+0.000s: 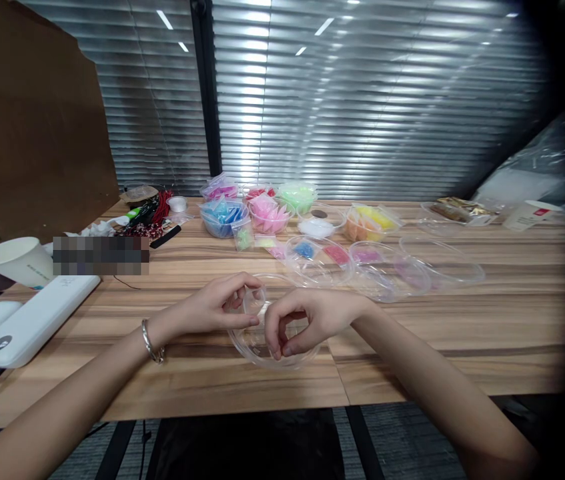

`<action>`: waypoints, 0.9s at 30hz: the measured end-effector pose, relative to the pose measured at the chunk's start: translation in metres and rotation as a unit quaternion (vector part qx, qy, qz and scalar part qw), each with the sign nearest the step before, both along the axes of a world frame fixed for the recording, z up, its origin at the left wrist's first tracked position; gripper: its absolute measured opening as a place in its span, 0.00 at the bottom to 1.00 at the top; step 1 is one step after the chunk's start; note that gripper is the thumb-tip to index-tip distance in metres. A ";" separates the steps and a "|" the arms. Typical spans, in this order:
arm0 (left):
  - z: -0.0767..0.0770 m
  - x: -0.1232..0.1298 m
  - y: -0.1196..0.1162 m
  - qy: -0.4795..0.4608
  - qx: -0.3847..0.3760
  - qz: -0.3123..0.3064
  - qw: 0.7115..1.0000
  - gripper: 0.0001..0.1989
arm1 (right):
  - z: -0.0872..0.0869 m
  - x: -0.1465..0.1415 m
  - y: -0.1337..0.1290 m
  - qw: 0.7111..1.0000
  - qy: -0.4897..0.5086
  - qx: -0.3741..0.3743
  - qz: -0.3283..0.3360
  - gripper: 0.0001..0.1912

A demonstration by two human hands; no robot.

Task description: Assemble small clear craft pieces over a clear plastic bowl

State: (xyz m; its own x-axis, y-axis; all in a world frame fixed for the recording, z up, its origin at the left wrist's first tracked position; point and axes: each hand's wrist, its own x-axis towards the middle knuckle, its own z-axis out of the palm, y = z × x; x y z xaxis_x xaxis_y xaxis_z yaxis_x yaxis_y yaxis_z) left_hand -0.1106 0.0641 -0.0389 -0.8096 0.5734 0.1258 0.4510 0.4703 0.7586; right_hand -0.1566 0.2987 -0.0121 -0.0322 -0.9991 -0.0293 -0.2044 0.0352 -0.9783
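Wooden table [462,333]: all items are borne on it. Clear plastic bowl [257,350]: set near the front edge, beneath both hands. Left hand [212,308]: curled, a small clear bag [255,300] is pinched between thumb and fingers. Right hand [307,320]: fingers bent downward into the bowl; whether anything is gripped cannot be told. Tubs of coloured pieces [267,217]: ranged well behind.

Clear shallow plastic bowl [262,347] sits upright on the wood table near the front edge, my left hand [212,308] and right hand [307,320] both over it, fingertips pinching what looks like a small clear piece [255,300] above it.
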 end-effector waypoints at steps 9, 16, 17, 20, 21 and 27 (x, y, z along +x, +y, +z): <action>-0.001 -0.001 -0.002 0.008 -0.012 -0.003 1.000 0.25 | -0.003 0.000 -0.001 0.999 -0.046 -0.019 -0.011 0.09; 0.005 -0.001 -0.001 -0.003 -0.007 -0.007 1.000 0.24 | -0.015 -0.004 -0.006 0.977 -0.114 -0.141 -0.111 0.12; 0.006 -0.001 -0.001 -0.011 -0.011 -0.002 1.000 0.23 | -0.017 -0.006 -0.007 0.972 -0.112 -0.154 -0.140 0.13; 0.007 -0.001 -0.001 -0.021 -0.024 0.015 0.999 0.23 | -0.021 -0.009 -0.011 0.949 -0.073 -0.182 -0.245 0.12; 0.007 -0.001 -0.001 -0.020 -0.026 0.022 0.999 0.23 | -0.022 -0.010 -0.012 0.941 -0.058 -0.188 -0.274 0.12; 0.003 -0.001 -0.002 -0.008 -0.025 0.030 0.999 0.24 | -0.024 -0.008 -0.017 0.928 -0.013 -0.200 -0.313 0.11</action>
